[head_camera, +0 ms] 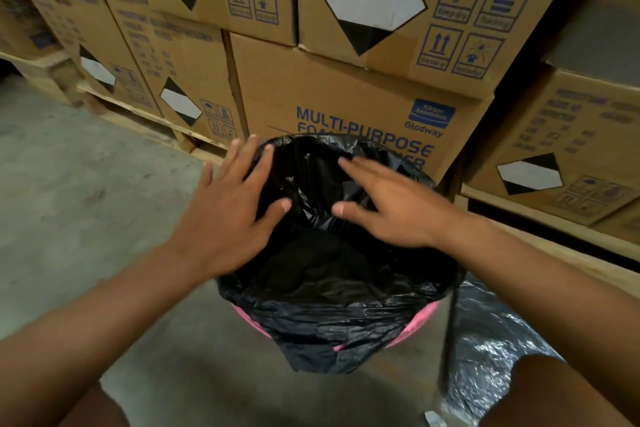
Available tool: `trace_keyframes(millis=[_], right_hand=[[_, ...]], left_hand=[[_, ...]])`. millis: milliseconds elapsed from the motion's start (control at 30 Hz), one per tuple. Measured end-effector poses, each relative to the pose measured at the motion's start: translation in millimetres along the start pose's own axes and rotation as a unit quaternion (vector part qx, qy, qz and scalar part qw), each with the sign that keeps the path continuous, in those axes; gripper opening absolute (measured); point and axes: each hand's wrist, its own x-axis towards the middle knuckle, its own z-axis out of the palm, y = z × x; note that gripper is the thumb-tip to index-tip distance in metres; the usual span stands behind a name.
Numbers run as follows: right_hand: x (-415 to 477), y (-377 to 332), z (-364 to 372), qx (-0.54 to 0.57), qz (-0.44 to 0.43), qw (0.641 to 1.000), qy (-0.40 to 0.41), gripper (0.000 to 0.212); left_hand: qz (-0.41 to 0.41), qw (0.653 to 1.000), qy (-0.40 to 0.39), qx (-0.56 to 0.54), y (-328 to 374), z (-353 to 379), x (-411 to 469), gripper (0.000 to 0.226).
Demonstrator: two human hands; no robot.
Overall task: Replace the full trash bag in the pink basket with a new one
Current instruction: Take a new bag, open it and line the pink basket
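Observation:
The pink basket (420, 321) stands on the floor in front of me, lined with a black trash bag (332, 291) whose edge is folded down over the rim. Only slivers of pink show below the fold. My left hand (228, 204) hovers over the left side of the bag's mouth with fingers spread straight. My right hand (388, 204) is over the right side, fingers straight and a little blurred. Neither hand grips the plastic. A second shiny black bag (485, 354) lies on the floor to the right of the basket, partly hidden by my right arm.
Stacked cardboard boxes (346, 90) on wooden pallets (145, 118) stand directly behind the basket and along the right. Bare concrete floor (69, 191) stretches to the left and toward me. My knees show at the bottom corners.

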Motion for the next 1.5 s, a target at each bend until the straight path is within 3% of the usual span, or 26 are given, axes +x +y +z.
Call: trace_keyframes(millis=[100, 233, 367, 467, 633, 733, 800, 867, 900, 933, 1067, 1100, 1167, 1233, 1300, 1367, 1433, 1500], right_hand=[[-49, -29, 5, 0.075, -0.057, 0.991, -0.093, 0.099], [-93, -50, 16, 0.076, -0.111, 0.967, -0.215, 0.062], [-102, -56, 23, 0.028, -0.12, 0.972, -0.201, 0.05], [-103, -58, 19, 0.021, -0.132, 0.975, -0.175, 0.062], [-97, -58, 23, 0.033, -0.134, 0.963, -0.23, 0.062], [-91, -57, 17, 0.029, -0.12, 0.968, -0.22, 0.081], [-91, -60, 18, -0.004, -0.123, 0.966, -0.227, 0.067], [-92, -65, 22, -0.01, -0.115, 0.96, -0.256, 0.035], [-92, -67, 22, -0.001, -0.106, 0.956, -0.273, 0.032], [-92, -69, 20, 0.016, -0.102, 0.955, -0.279, 0.037], [-73, -68, 13, 0.118, -0.048, 0.964, -0.233, 0.095], [-66, -70, 15, 0.145, -0.032, 0.956, -0.255, 0.101], [-55, -77, 22, 0.182, -0.02, 0.919, -0.348, 0.094], [-54, -84, 29, 0.174, -0.036, 0.9, -0.399, 0.068], [-59, -86, 36, 0.141, -0.059, 0.921, -0.357, 0.044], [-64, -88, 40, 0.119, -0.079, 0.938, -0.316, 0.034], [-66, -89, 41, 0.112, -0.091, 0.946, -0.29, 0.036], [-67, -89, 40, 0.107, -0.098, 0.954, -0.262, 0.053]], left_hand=[[-0.104, 0.988, -0.018, -0.113, 6, 11, -63, 0.093], [-0.16, 0.963, -0.002, -0.215, 6, 22, -93, 0.093], [-0.155, 0.963, 0.002, -0.22, 0, 22, -87, 0.098], [-0.168, 0.963, -0.004, -0.211, 2, 17, -85, 0.1], [-0.164, 0.958, -0.036, -0.233, 0, 15, -86, 0.099], [-0.197, 0.947, -0.023, -0.253, 2, 11, -83, 0.1], [-0.192, 0.947, 0.001, -0.257, 5, 10, -84, 0.102], [-0.159, 0.95, -0.02, -0.269, 5, 14, -86, 0.101], [-0.157, 0.949, -0.038, -0.27, 3, 16, -88, 0.101], [-0.162, 0.949, -0.043, -0.267, 2, 17, -89, 0.102], [-0.171, 0.946, -0.007, -0.274, 2, 14, -83, 0.097], [-0.164, 0.949, -0.012, -0.269, 4, 14, -82, 0.095], [-0.158, 0.955, -0.028, -0.251, 5, 17, -80, 0.096], [-0.15, 0.956, -0.038, -0.248, 3, 18, -80, 0.099], [-0.134, 0.954, -0.053, -0.264, -5, 16, -81, 0.107], [-0.117, 0.95, -0.074, -0.282, -16, 13, -81, 0.12], [-0.1, 0.948, -0.099, -0.284, -24, 10, -80, 0.13], [-0.093, 0.952, -0.108, -0.27, -27, 6, -78, 0.13]])
